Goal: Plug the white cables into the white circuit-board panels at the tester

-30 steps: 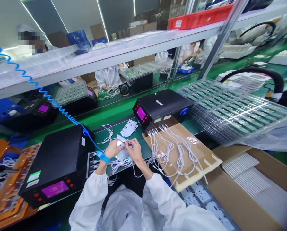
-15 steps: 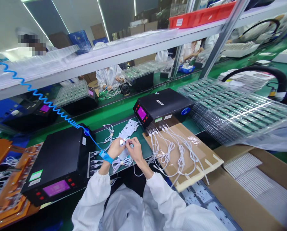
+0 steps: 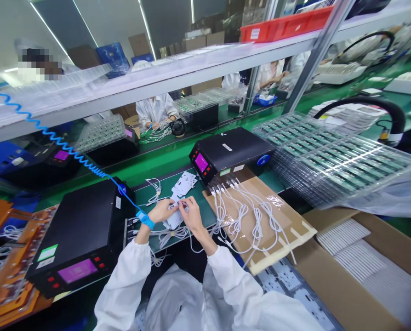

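Both hands meet over the green bench, between two black test boxes. My left hand (image 3: pixel 162 211), a blue strap (image 3: pixel 145 219) on its wrist, has its fingertips pinched together close to the right ones. My right hand (image 3: pixel 191 215) is also closed in a pinch. Whatever small thing sits between the fingertips is too hidden to name. Under the hands lies a white flat plate (image 3: pixel 175 219). Just beyond are more white plates with dark holes (image 3: pixel 185 182). A tied bundle of white cable (image 3: pixel 170 235) lies on the near side, and a loose cable loops below my right hand.
Black test boxes with pink screens stand at left (image 3: pixel 77 230) and ahead (image 3: pixel 231 149). White cables (image 3: pixel 257 220) run from the far one over a cardboard sheet (image 3: pixel 295 241). Clear trays of circuit boards (image 3: pixel 333 156) are stacked right. A coiled blue cord (image 3: pixel 71 149) stretches to my left wrist.
My left hand has shifted slightly left and turned, its fingers drawing a little away from the right ones. My right hand stays almost in place. The whole view has shifted slightly.
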The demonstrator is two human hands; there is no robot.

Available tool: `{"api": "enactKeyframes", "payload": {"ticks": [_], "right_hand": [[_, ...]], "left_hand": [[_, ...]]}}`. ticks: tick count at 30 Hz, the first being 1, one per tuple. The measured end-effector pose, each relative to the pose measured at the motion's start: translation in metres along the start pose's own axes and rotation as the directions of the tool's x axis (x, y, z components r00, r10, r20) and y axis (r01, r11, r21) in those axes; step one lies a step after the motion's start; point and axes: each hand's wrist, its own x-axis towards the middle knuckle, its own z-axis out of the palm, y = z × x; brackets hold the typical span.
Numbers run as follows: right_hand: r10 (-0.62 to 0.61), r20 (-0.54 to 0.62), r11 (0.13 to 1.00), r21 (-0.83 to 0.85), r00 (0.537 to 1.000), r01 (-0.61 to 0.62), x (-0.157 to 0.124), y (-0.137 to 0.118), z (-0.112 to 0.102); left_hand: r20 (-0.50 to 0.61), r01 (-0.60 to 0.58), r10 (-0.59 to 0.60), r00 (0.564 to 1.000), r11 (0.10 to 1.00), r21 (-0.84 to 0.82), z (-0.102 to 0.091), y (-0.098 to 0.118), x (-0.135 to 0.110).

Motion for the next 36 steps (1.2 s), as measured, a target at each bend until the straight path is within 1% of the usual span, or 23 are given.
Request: {"api": "enactKeyframes", "payload": {"ticks": [3,5,7,9,11,13,14,15,17,19,20,22,25,28,30,32,36], "right_hand": [[0.012,-0.016,1.000,0.016,1.000,-0.012,0.002,-0.001,0.001],[0.016,-0.020,1.000,0.028,1.000,-0.015,0.003,-0.001,0.001],[0.025,-0.002,1.000,0.019,1.000,-0.025,0.005,0.000,0.001],[0.045,0.024,0.999,0.003,0.999,-0.045,0.008,0.000,0.000],[0.071,0.028,0.997,0.003,0.997,-0.071,0.010,0.000,-0.002],[0.100,0.006,0.995,0.019,0.995,-0.100,0.013,0.002,-0.004],[0.119,-0.011,0.993,0.025,0.993,-0.118,0.015,0.004,-0.005],[0.137,-0.031,0.990,0.026,0.990,-0.137,0.018,0.007,-0.006],[0.172,-0.078,0.985,0.012,0.982,-0.172,0.023,0.016,-0.006],[0.198,-0.123,0.979,-0.018,0.972,-0.201,0.030,0.027,-0.004],[0.208,-0.141,0.976,-0.038,0.968,-0.215,0.033,0.033,-0.003],[0.226,-0.166,0.966,-0.087,0.960,-0.242,0.039,0.045,0.000],[0.237,-0.180,0.944,-0.189,0.955,-0.270,0.044,0.061,0.004],[0.253,-0.183,0.912,-0.282,0.950,-0.297,0.041,0.073,0.006],[0.255,-0.191,0.903,-0.304,0.948,-0.304,0.038,0.080,0.007],[0.237,-0.178,0.909,-0.307,0.955,-0.283,0.035,0.085,0.008],[0.215,-0.089,0.925,-0.301,0.972,-0.232,0.035,0.085,0.010]], "left_hand": [[-0.046,-0.062,0.063,0.997,0.998,0.011,0.001,0.005,-0.003],[-0.073,-0.075,0.077,0.994,0.997,0.024,0.003,0.007,-0.003],[-0.067,-0.064,0.066,0.996,0.998,0.026,0.003,0.007,-0.002],[-0.030,-0.049,0.050,0.998,0.999,0.009,-0.001,0.006,0.000],[0.022,0.000,0.001,1.000,0.999,-0.042,-0.010,0.002,0.001],[0.063,0.098,-0.091,0.994,0.989,-0.109,-0.021,-0.006,-0.001],[0.060,0.149,-0.142,0.988,0.979,-0.140,-0.026,-0.011,-0.003],[0.035,0.196,-0.193,0.981,0.967,-0.164,-0.030,-0.017,-0.005],[-0.081,0.269,-0.285,0.955,0.949,-0.165,-0.033,-0.029,-0.009],[-0.209,0.322,-0.344,0.916,0.938,-0.130,-0.030,-0.037,-0.011],[-0.254,0.336,-0.353,0.901,0.935,-0.110,-0.026,-0.039,-0.011],[-0.291,0.324,-0.333,0.897,0.943,-0.082,-0.015,-0.039,-0.012],[-0.286,0.299,-0.306,0.908,0.952,-0.068,0.000,-0.031,-0.015],[-0.283,0.259,-0.268,0.921,0.963,-0.070,0.009,-0.025,-0.025],[-0.289,0.216,-0.235,0.928,0.972,-0.096,0.012,-0.025,-0.033],[-0.290,0.192,-0.225,0.930,0.972,-0.137,0.012,-0.027,-0.040],[-0.274,0.173,-0.228,0.934,0.962,-0.212,0.010,-0.030,-0.047]]}}
